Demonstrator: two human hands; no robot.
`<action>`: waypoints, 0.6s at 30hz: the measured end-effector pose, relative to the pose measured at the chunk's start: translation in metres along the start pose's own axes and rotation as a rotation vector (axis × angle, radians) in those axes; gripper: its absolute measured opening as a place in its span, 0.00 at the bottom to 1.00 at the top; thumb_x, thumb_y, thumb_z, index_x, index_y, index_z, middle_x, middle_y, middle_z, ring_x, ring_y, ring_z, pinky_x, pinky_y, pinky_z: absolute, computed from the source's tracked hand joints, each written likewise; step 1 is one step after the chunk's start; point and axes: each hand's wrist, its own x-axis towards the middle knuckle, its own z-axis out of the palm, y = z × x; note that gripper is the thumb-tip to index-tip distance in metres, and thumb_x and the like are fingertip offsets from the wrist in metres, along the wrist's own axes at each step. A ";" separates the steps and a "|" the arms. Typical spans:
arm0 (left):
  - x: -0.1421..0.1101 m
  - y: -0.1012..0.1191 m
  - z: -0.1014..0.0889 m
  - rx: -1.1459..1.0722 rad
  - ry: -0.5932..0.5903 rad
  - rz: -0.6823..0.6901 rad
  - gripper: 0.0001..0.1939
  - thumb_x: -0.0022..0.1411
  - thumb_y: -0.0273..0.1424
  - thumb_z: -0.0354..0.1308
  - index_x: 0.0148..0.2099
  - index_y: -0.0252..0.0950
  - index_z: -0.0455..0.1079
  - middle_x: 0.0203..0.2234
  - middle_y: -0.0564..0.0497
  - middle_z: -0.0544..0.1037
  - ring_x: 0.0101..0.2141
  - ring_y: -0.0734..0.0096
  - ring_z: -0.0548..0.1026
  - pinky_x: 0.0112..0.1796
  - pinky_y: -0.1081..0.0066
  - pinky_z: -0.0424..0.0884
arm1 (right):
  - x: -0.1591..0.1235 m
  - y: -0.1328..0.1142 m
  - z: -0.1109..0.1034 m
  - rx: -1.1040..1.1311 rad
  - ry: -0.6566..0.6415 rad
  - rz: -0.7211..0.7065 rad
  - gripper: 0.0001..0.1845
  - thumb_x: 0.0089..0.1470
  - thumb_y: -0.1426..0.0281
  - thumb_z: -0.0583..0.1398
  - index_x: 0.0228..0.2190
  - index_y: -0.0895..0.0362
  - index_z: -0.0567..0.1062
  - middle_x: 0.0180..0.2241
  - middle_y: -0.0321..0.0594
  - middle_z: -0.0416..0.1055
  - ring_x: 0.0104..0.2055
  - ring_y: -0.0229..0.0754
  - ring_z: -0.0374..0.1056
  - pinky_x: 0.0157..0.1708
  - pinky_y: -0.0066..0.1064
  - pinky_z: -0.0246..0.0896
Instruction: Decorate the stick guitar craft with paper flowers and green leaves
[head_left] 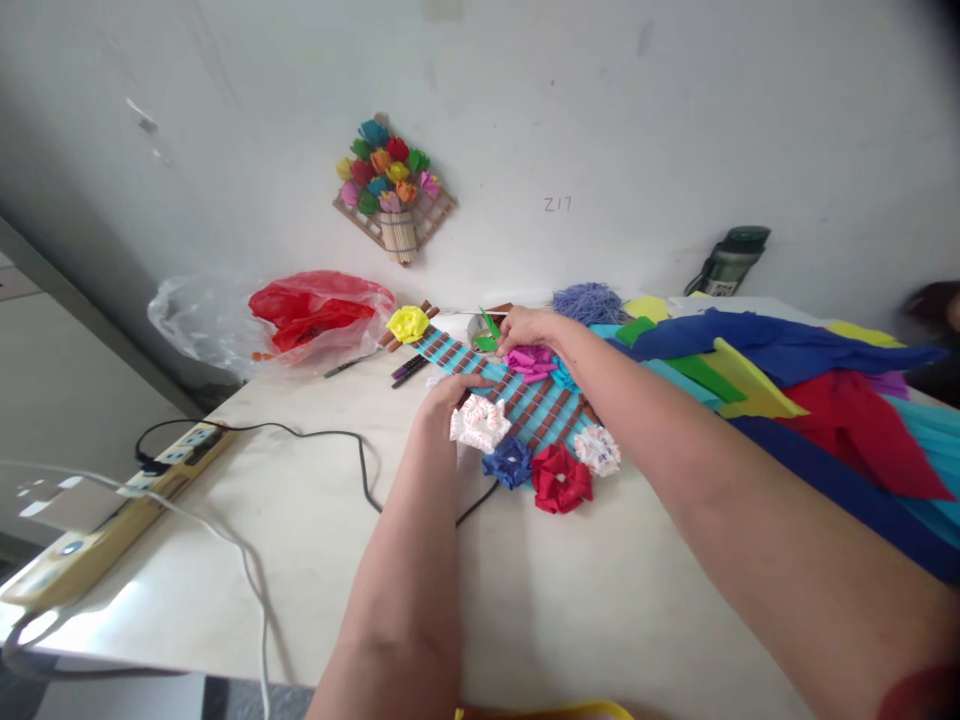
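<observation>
A lattice panel (537,408) of brown strips over light blue lies slanted on the table. Crumpled paper flowers sit along it: yellow (409,324), magenta (531,362), white (480,424), dark blue (508,462), red (561,479) and speckled white (598,450). My left hand (454,392) grips the panel's near edge, just behind the white flower. Over the far edge, my right hand (523,328) is closed, its fingertips pinched at a green paper leaf (487,343). A roll of tape (475,328) lies partly hidden behind that leaf.
Folded coloured paper (847,430) is heaped at the right, beside blue-purple yarn (587,304). Plastic bags (315,310) and pens (409,371) lie left. A power strip (150,500) and cables (300,432) line the left side. A bottle (731,262) stands near the wall.
</observation>
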 end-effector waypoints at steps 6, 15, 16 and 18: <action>0.002 -0.001 -0.001 -0.036 -0.025 -0.008 0.22 0.37 0.18 0.65 0.40 0.31 0.72 0.25 0.47 0.80 0.27 0.58 0.78 0.34 0.64 0.76 | -0.002 0.005 0.003 0.241 -0.045 0.064 0.10 0.37 0.68 0.68 0.20 0.60 0.74 0.18 0.33 0.67 0.21 0.32 0.60 0.25 0.25 0.56; 0.006 -0.003 -0.005 -0.046 -0.029 -0.025 0.21 0.38 0.18 0.65 0.39 0.31 0.73 0.25 0.47 0.80 0.27 0.58 0.78 0.34 0.63 0.76 | -0.005 0.031 0.002 0.684 -0.062 0.046 0.20 0.42 0.55 0.65 0.30 0.59 0.76 0.24 0.39 0.73 0.24 0.35 0.62 0.27 0.27 0.59; 0.006 -0.003 -0.005 -0.049 -0.026 -0.032 0.20 0.38 0.18 0.65 0.39 0.31 0.73 0.25 0.47 0.79 0.27 0.58 0.78 0.33 0.63 0.76 | -0.007 0.037 0.000 0.668 -0.057 0.077 0.22 0.44 0.52 0.63 0.32 0.59 0.76 0.24 0.39 0.73 0.23 0.35 0.62 0.27 0.27 0.59; 0.005 -0.002 -0.005 -0.058 -0.014 -0.039 0.19 0.39 0.17 0.64 0.38 0.31 0.72 0.24 0.47 0.79 0.26 0.58 0.78 0.33 0.63 0.76 | -0.013 0.051 -0.004 0.665 -0.068 0.116 0.26 0.45 0.49 0.60 0.35 0.59 0.76 0.25 0.41 0.72 0.23 0.36 0.63 0.27 0.29 0.59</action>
